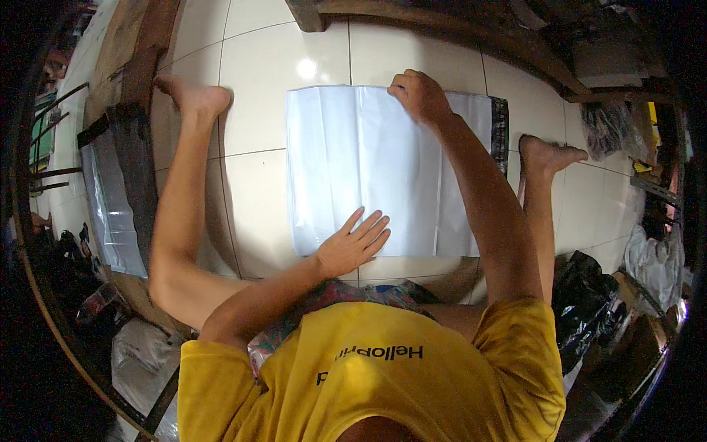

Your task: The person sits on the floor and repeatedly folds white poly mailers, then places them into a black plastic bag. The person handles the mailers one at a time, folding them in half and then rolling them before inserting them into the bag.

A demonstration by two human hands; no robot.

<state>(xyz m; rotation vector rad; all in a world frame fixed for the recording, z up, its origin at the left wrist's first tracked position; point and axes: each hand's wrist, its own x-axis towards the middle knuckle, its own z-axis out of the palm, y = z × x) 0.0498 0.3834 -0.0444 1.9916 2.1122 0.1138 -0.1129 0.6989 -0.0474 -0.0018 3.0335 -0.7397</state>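
White sheet: a flat, rectangular, glossy white plastic sheet (pixel 401 177) with lengthwise creases and a black strip along its right-hand end; it lies on the floor between the person's legs.
Left hand: the bare left hand (pixel 350 247) rests over the sheet's near edge, wide, palm down, with its fingers extended and spread, pointing up and to the right.
Right hand: the bare right hand (pixel 421 97) is at the sheet's far edge, right of the middle, narrow, with its fingers curled in; I cannot tell whether they pinch the plastic.
Right forearm: it passes over the right part of the sheet.
Floor: pale cream square tiles (pixel 258 121) with thin dark joints.
Feet: the bare left foot (pixel 197 97) and the bare right foot (pixel 546 155) are well apart, on either side of the sheet.
Clothing: a yellow short-sleeved T-shirt (pixel 368 398) with dark lettering.
Left side: a grey plastic piece with black edges (pixel 110 210), lying on a brown wooden board (pixel 118 74).
Far side: a brown wooden beam (pixel 434 16).
Right side: a crumpled shiny black plastic bag (pixel 585 295), near a crumpled whitish plastic bundle (pixel 655 254).
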